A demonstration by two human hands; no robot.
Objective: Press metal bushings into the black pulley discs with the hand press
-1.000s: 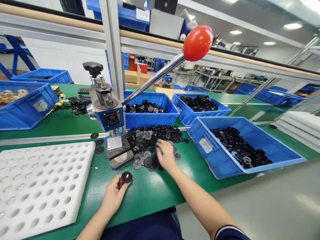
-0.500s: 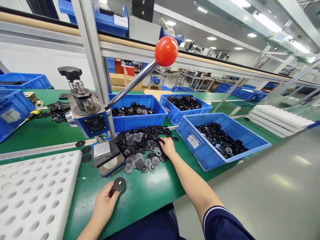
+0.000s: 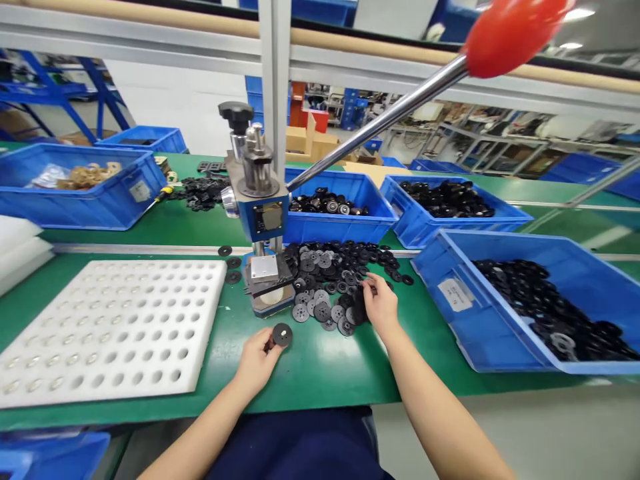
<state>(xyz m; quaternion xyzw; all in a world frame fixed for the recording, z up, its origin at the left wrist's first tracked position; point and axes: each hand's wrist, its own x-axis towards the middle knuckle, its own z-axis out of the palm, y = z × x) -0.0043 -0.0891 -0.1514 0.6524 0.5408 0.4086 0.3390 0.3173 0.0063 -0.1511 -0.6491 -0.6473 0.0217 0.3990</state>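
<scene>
Between the thumb and fingers of my left hand [image 3: 257, 360] is a round black disc [image 3: 283, 335] with a small pale centre. It is held above the green bench, in front of the hand press [image 3: 265, 220]. My right hand [image 3: 381, 303] is at the right edge of a pile of black and grey discs [image 3: 323, 311]. Its fingers are curled and pressed together among the discs; what they grip is too small and dark to make out. The press has a long steel lever [image 3: 380, 123] ending in a red ball knob [image 3: 510, 33].
On the left lies a white foam tray [image 3: 210, 320] with rows of holes, several filled with pale round pieces. Blue bins [image 3: 500, 333] of black parts stand right and behind. A yellow-handled screwdriver [image 3: 164, 193] leans by the left blue bin [image 3: 100, 207].
The view has swung left and down, showing more of the foam tray. My left hand still holds the disc; my right hand remains at the pile's right edge.
</scene>
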